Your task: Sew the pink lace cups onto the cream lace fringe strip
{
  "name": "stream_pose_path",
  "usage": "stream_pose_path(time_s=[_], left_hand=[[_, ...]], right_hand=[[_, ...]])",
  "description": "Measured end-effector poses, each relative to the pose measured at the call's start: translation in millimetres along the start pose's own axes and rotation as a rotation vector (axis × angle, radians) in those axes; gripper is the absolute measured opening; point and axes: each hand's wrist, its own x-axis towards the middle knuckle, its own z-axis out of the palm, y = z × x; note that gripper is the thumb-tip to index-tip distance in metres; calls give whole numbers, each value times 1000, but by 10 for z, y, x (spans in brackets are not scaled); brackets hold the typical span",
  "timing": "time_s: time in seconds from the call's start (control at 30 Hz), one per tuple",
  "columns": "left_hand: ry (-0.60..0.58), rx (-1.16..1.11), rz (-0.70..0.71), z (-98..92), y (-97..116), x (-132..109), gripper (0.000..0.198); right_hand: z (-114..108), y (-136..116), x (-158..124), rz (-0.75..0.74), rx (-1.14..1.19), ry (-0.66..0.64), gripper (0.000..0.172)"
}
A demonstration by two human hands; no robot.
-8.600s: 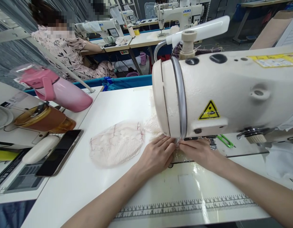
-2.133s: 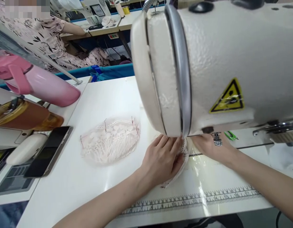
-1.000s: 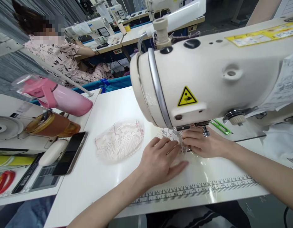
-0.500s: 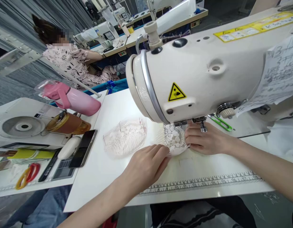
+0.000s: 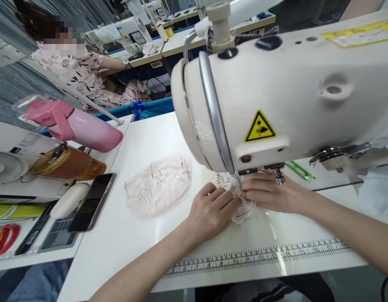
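Note:
A white lace piece (image 5: 244, 212) lies under the head of a white sewing machine (image 5: 263, 92), partly covered by my hands. My left hand (image 5: 213, 209) grips its near left part, fingers curled and pressed together. At its right side my right hand (image 5: 269, 191) is closed on the lace close to the needle area, its fingertips partly hidden by the machine. A second lace piece (image 5: 159, 186), with dark reddish marks along its edge, rests flat on the white table to the left of my left hand.
A printed ruler scale (image 5: 259, 256) runs along the table's front edge. Green thread snips (image 5: 298, 171) lie behind my right hand. On the left are a phone (image 5: 92, 203), a pink bottle (image 5: 77, 123) and an amber cup (image 5: 66, 163). Another person (image 5: 71, 75) sits beyond.
My view has moved closer to the machine. My left hand has moved in toward my right hand, and the lace between them is now more bunched and covered.

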Motion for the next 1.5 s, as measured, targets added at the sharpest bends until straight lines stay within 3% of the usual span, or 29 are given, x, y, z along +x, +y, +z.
stream_pose_path(time_s=[0.17, 0.3, 0.63, 0.87, 1.23, 1.37, 1.5], left_hand=[[27, -1, 67, 19, -32, -34, 17], [-60, -124, 63, 46, -55, -64, 21], [-69, -188, -6, 75, -28, -83, 21], [-92, -200, -21, 100, -7, -85, 27], [-61, -223, -32, 135, -6, -61, 28], [-64, -220, -33, 133, -6, -68, 25], [-70, -223, -53, 131, -20, -87, 20]], right_hand=[[-31, 37, 1, -76, 154, 113, 16], [-26, 46, -8, -61, 200, 104, 17], [28, 12, -78, -7, 81, 110, 22], [-151, 9, 68, -16, -25, 170, 22], [-136, 34, -5, 23, -328, 95, 19], [-153, 8, 33, 33, -304, 128, 16], [-103, -21, 72, -9, -95, 183, 17]])
